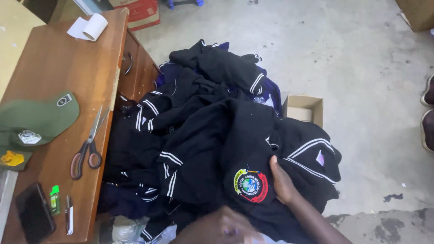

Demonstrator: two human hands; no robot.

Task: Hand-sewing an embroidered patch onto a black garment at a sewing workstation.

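Head view: right hand (281,180) lies flat, pinning the black shirt (244,149) beside its round badge (250,185); left hand's (221,226) grip cannot be told.

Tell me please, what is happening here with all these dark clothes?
A person's right hand rests on a black garment with a round embroidered badge, on top of a big pile of black garments with white stripes. The left hand is low in view and blurred. Beside the pile, a wooden desk holds scissors and a green cap.

right hand (281,180) flat, fingers pressing down; left hand (219,226) blurred, low
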